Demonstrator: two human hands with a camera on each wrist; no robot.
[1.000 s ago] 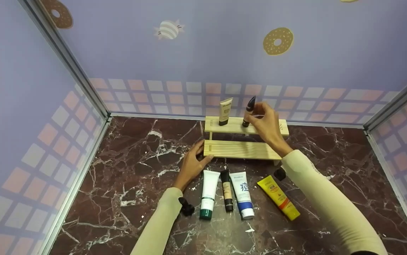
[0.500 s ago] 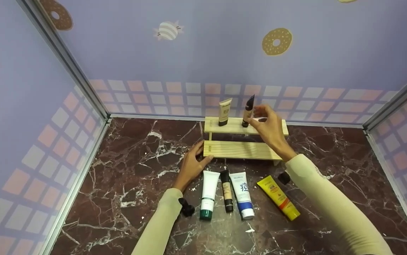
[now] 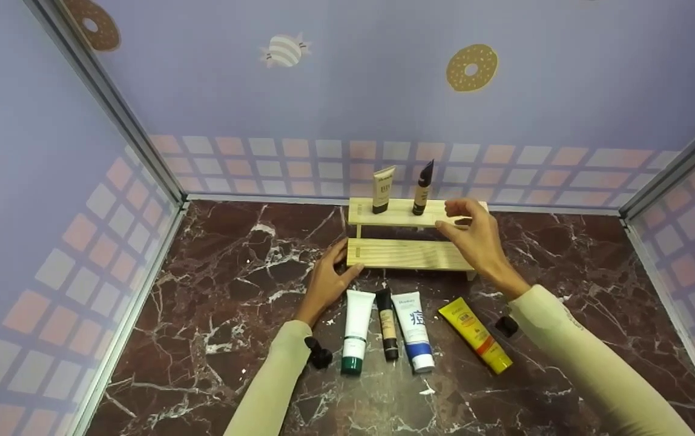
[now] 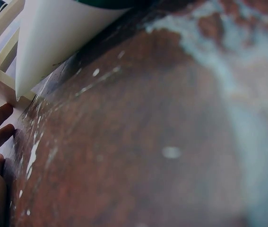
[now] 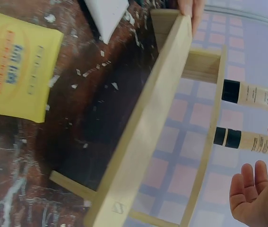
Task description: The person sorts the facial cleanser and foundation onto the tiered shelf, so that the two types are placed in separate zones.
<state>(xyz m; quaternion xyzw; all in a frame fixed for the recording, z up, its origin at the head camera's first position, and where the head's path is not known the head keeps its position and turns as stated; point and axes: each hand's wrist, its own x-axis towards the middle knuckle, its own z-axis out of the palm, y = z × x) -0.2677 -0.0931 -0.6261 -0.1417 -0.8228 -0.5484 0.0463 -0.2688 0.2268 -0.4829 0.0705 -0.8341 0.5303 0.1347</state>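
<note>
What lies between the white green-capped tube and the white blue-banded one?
A slim black-and-beige tube, lying on the dark marbled tabletop; the head view shows it.

1. Over there, the rack (image 3: 409, 255) stands on the table (image 3: 220, 375) before the back wall (image 3: 372, 79).
2. The left upright tube (image 3: 382, 190) and right upright tube (image 3: 422, 192) share its upper step (image 3: 401, 212).
3. Three tubes (image 3: 388, 327) lie before it, a fourth tube (image 3: 474, 336) off to their right.
4. Left hand (image 3: 327, 280): at the rack's left end; right hand (image 3: 479, 242): just right of the upright tubes.
</note>
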